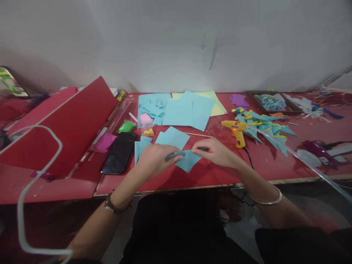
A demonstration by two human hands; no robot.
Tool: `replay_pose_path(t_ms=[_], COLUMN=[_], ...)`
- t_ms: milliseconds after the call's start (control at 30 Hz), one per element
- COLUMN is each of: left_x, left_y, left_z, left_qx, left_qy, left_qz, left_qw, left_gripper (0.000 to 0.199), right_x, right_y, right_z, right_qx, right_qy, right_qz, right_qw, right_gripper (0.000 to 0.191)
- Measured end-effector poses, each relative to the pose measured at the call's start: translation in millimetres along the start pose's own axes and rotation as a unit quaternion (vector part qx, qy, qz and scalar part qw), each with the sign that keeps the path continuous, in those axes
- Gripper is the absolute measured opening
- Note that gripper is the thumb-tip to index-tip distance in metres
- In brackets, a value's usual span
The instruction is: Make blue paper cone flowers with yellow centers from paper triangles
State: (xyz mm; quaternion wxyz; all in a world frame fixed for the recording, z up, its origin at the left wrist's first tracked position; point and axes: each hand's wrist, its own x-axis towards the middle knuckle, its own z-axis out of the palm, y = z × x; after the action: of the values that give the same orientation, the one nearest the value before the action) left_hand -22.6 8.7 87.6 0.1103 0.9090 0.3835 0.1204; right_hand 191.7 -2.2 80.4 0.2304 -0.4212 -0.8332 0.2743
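Note:
A small blue sheet of paper [188,161], slightly bent with one corner pointing toward me, is pinched between my hands at the table's front. My left hand [156,158] grips its left corner, thumb and fingers pressed together. On the opposite corner, the fingers of my right hand [215,151] are closed. Something dark shows at the fingers of each hand; I cannot make out what it is. Just behind lies another blue paper square [172,137]. More blue pieces [141,146] lie partly hidden behind my left hand.
At right are a yellow glue gun [238,132], blue paper cones with yellow edging [268,128] and a tray [293,108] of scraps. Larger blue sheets [178,112] lie behind. On the left are a black phone [118,154], a pink packet [104,142] and a leaning red board [68,128].

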Motion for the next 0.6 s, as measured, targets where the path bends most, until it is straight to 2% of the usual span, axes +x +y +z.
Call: replay_pose_path(t_ms=[67,200,300,400,600], left_x=[0.9,2.1,2.3,1.4,-1.9], left_y=[3.7,7.0,9.9,11.3,6.7], left_z=[3.4,11.5,13.8,12.5,8.1], left_qx=[0.017,0.028,0.011,-0.025,-0.048], left_qy=[-0.018,0.008,0.017,-0.002,0.005], left_qz=[-0.009,-0.017,-0.028,-0.039,-0.043], left_qw=[1.0,0.999,0.999,0.999,0.998], left_gripper=[0.034,0.036,0.036,0.036,0.037], right_x=[2.1,7.2,10.8,11.3,3.0], right_y=[-4.3,-12.6,-12.9,-8.3,3.7], right_z=[3.2,14.7,23.4,26.7,18.5], right_qx=[-0.061,-0.16,-0.161,-0.159,-0.15], right_qy=[0.03,0.075,0.096,0.116,0.132], right_qz=[-0.03,-0.072,-0.068,-0.068,-0.046], right_qw=[0.997,0.982,0.98,0.978,0.979], right_gripper=[0.022,0.017,0.016,0.015,0.015])
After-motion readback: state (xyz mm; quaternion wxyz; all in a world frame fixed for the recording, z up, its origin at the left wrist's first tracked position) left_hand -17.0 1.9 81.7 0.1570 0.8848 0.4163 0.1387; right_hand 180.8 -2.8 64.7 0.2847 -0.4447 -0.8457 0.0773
